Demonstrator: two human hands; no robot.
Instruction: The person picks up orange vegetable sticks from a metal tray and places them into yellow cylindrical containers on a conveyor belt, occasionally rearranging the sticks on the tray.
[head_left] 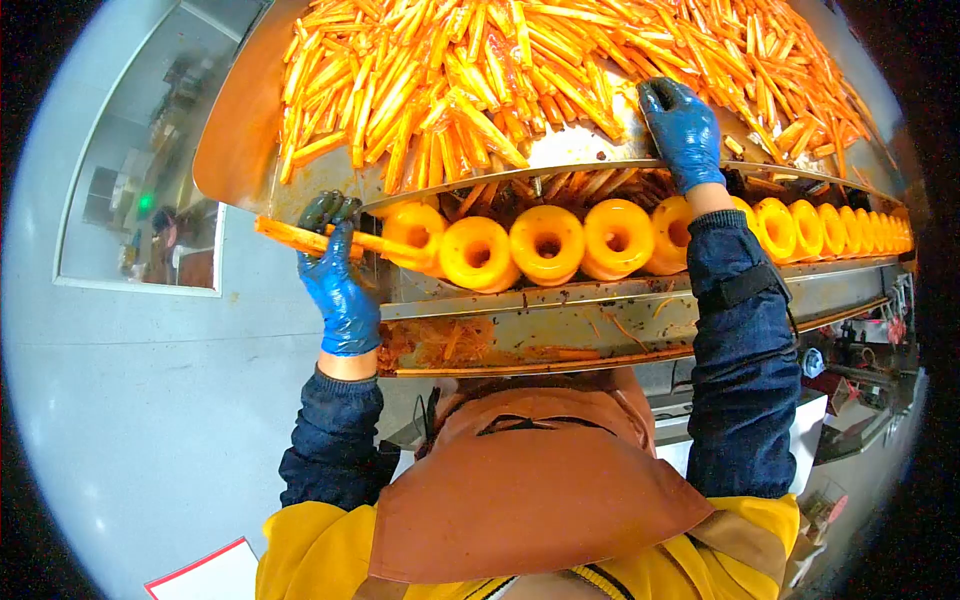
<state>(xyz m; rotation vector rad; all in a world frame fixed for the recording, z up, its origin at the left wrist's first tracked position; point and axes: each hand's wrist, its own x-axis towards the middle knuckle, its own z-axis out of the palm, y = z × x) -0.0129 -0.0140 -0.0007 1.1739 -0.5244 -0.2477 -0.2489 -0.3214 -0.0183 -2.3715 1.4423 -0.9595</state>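
Observation:
My left hand (pixel 342 290), in an oily blue glove, is closed around a few orange, oil-coated food sticks (pixel 292 236). They lie crosswise in its fingers, at the left end of a row of yellow ring-shaped cups (pixel 547 246). My right hand (pixel 684 135), gloved the same way, reaches over that row to the near edge of a large heap of similar sticks (pixel 450 80). Its fingers are bunched and curled at the heap; what they hold, if anything, is hidden.
The heap lies on a wide metal tray (pixel 575 148) with a raised rim. Below the cups runs a metal trough (pixel 630 345) with scraps and reddish oil in it. A pale wall with a window (pixel 150 160) stands to the left. A brown apron (pixel 530 500) covers my front.

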